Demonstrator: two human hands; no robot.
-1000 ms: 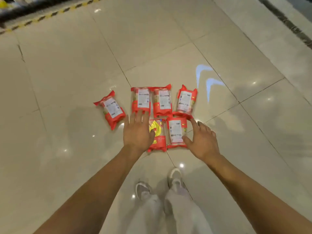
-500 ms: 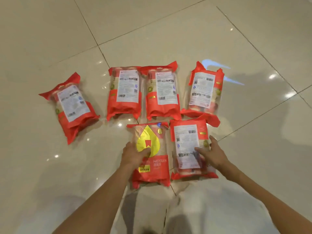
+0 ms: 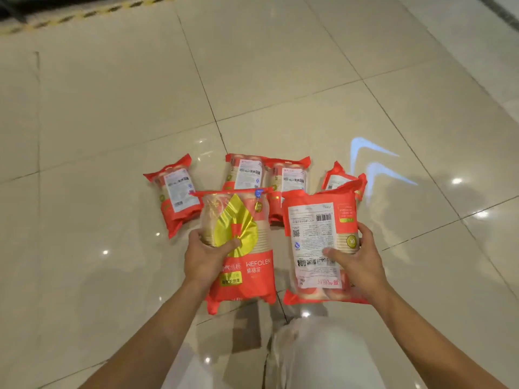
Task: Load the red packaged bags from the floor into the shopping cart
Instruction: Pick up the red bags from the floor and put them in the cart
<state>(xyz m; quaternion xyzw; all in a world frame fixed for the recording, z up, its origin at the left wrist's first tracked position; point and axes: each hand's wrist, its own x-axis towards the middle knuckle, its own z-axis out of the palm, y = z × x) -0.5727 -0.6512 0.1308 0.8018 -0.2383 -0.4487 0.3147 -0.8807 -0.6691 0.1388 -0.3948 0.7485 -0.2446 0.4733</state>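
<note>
Two bags lying flat half a second ago are now being lifted off the floor [image 3: 112, 108]: gold-emblem bag [image 3: 252, 273] being gripped by the left hand [image 3: 206, 258], label-side bag [image 3: 311, 228] by the right hand [image 3: 358, 262], fingers [image 3: 365, 234] curled round each. Four other bags [image 3: 175, 192] are still being left down there; cart isn't being shown.

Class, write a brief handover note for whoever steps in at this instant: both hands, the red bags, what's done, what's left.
Left hand grips the gold-emblem bag; right hand grips the label-side bag; both held off the floor.
Lying on the tiled floor: far-left bag, centre-left bag, centre-right bag, half-hidden right bag.
Shopping cart not in view; none seen loaded.
Left: cart these two, then the other four.
</note>
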